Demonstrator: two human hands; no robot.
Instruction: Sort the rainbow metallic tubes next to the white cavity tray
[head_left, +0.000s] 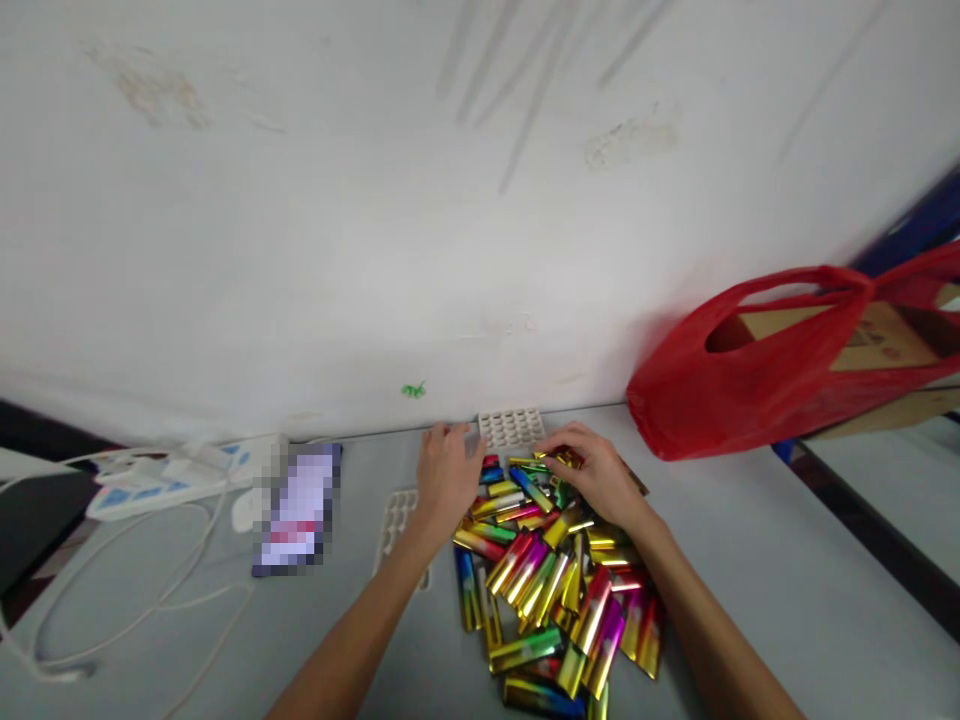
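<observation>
Here, tubes (553, 585) litter a table (750, 540) by a scuffed wall (337, 230).

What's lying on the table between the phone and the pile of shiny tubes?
In the head view, a pale tray with holes lies between the phone and the shiny tubes, partly hidden by the left forearm.

The glossy tubes (527, 570) before me were mostly gold, fading into red, magenta, green or blue at one end, while my trays (512, 428) were a plain off-white patterned with rows of round hollows. I saw a flat grey table (750, 580) and a white wall (300, 250) with grey streaks, tan scuffs and one bright green mark (413, 390). My carrier bag (697, 410) was solid red around a brown carton (889, 335), my power strip (180, 486) white with blue patches, and my phone (300, 505) pale lilac with a pinkish-red band.
</observation>
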